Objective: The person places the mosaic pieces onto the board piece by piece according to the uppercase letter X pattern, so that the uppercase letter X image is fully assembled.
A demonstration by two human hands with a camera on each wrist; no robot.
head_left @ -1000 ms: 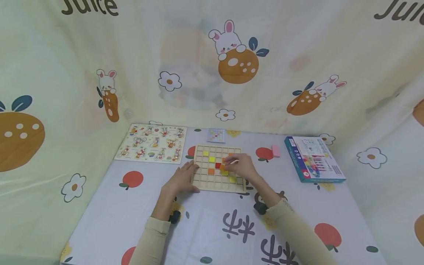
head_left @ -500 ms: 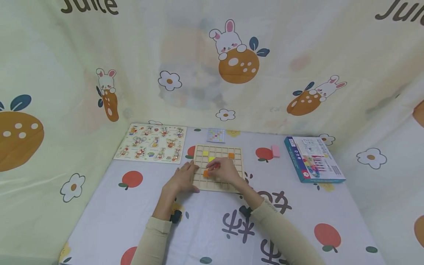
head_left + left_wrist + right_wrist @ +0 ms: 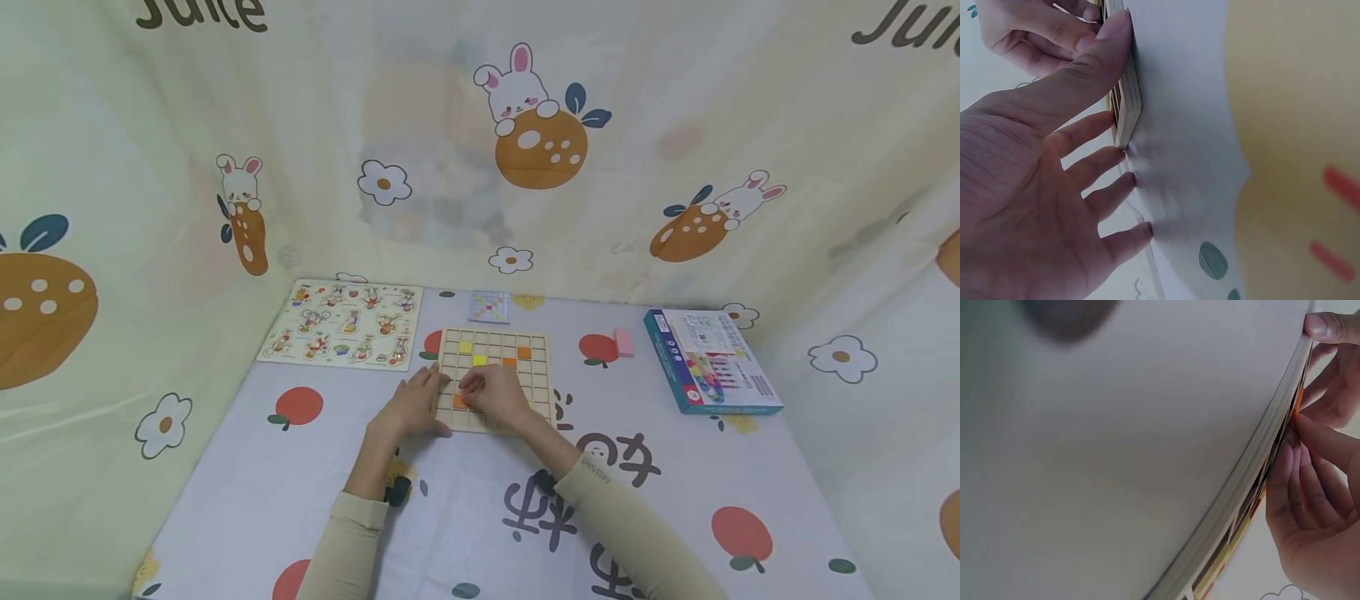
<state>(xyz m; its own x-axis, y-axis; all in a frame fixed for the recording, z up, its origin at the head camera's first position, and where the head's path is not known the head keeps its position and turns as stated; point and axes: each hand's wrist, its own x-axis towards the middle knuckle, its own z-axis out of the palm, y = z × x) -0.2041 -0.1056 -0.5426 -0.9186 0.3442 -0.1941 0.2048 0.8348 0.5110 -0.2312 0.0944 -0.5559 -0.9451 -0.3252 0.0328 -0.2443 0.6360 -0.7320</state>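
A wooden grid board (image 3: 540,390) lies on the table with several coloured square tiles in its cells. My left hand (image 3: 411,406) rests at its near left corner, fingers spread along the left edge. In the left wrist view the thumb (image 3: 1100,65) of that hand touches the board's rim. Over the middle of the board, my right hand (image 3: 497,395) pinches an orange square tile (image 3: 460,402) low over the lower left cells. The right wrist view shows the orange tile (image 3: 1299,400) at the thumb tip. My right hand hides the central cells.
A small pattern card (image 3: 489,307) lies behind the board. To the left is a picture puzzle board (image 3: 341,323). A pink block (image 3: 623,342) and a flat blue-edged box (image 3: 712,360) lie to the right. A printed curtain (image 3: 435,225) rises behind the table.
My right hand has moved left and nearer across the board with the orange tile, from the right-centre cells to the lower left. My left hand stays at the corner.
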